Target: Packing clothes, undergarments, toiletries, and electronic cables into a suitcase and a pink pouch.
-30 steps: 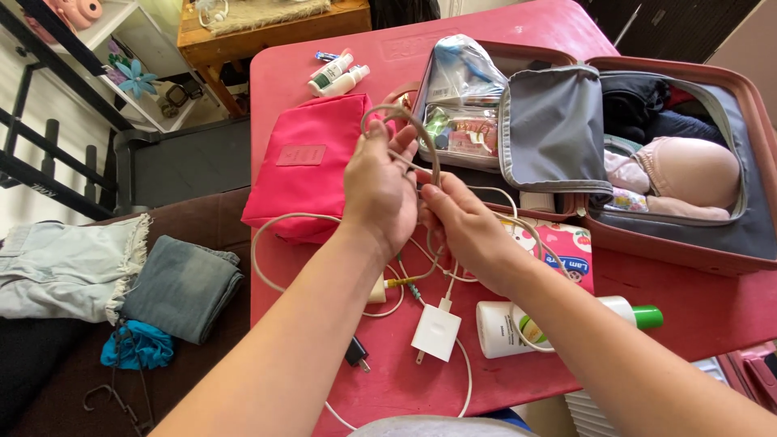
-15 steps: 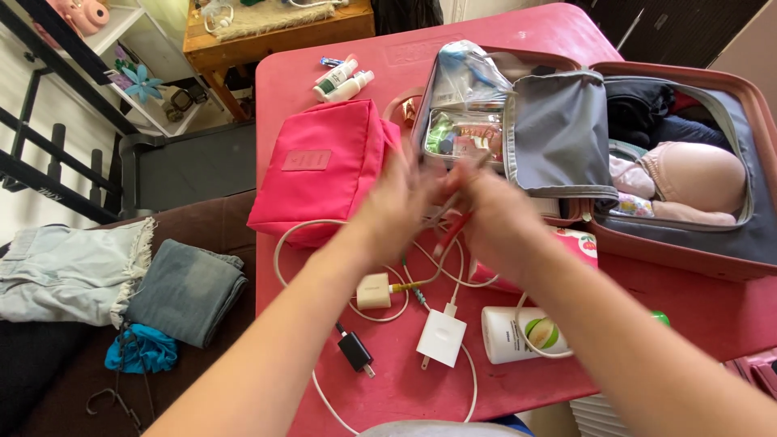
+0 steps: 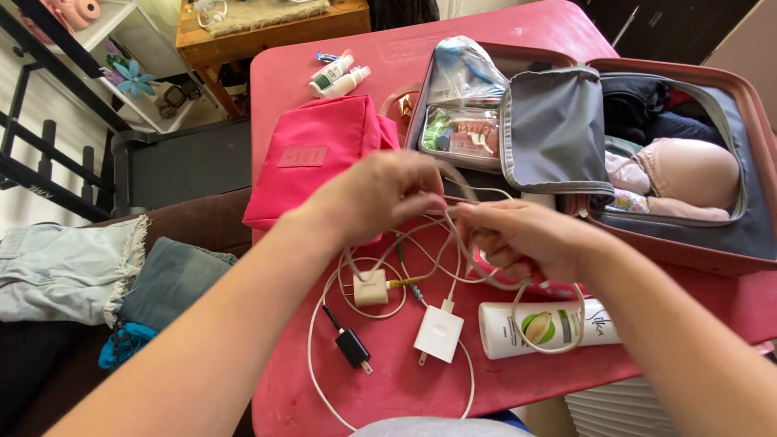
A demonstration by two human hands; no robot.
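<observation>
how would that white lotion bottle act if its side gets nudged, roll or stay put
The lotion bottle lies on its side on the red table and looks round, so it would probably roll. A loop of cable drapes over it and might check that. Its smooth plastic may be slippery.

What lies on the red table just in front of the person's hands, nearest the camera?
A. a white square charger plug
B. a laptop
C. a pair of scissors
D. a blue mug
A: the white square charger plug lies below both hands, beside a black plug and a white lotion bottle.
</observation>
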